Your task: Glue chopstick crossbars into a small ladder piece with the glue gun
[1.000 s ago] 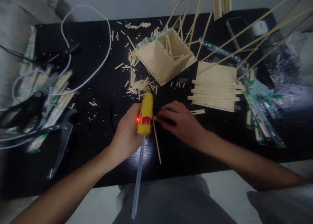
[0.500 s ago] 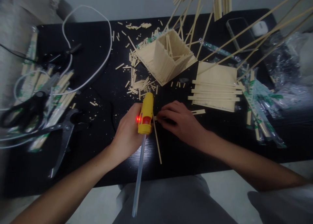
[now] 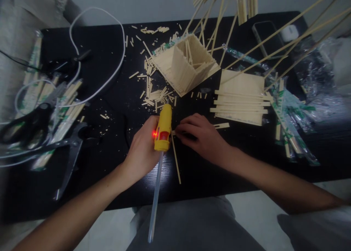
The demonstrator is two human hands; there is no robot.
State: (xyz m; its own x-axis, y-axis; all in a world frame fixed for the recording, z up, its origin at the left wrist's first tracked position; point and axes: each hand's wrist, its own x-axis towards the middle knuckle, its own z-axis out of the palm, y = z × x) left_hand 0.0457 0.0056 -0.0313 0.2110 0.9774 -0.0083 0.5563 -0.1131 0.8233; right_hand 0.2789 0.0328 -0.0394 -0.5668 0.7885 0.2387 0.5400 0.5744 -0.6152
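My left hand (image 3: 144, 145) is closed around a yellow hot glue gun (image 3: 165, 124), its red light on. A long clear glue stick (image 3: 156, 196) sticks out of the gun's back end toward me. Just right of the gun, my right hand (image 3: 201, 137) has its fingertips pinched on a small wooden stick (image 3: 173, 133), partly hidden by the fingers. A thin wooden stick (image 3: 176, 159) runs from near those fingertips toward the table's front edge. Behind the hands stands a box of stacked sticks (image 3: 189, 68) on a flat stick base.
Cut stick pieces (image 3: 157, 94) lie scattered beyond the gun. At right is a flat stick panel (image 3: 241, 86) with several sticks across it. Wrapped chopsticks (image 3: 293, 123), scissors (image 3: 35, 115), pliers (image 3: 72, 148) and a white cable (image 3: 120, 60) lie about. Long sticks jut across the upper right.
Both hands and the glue gun hold nearly the same position. The whole view has shifted very slightly.
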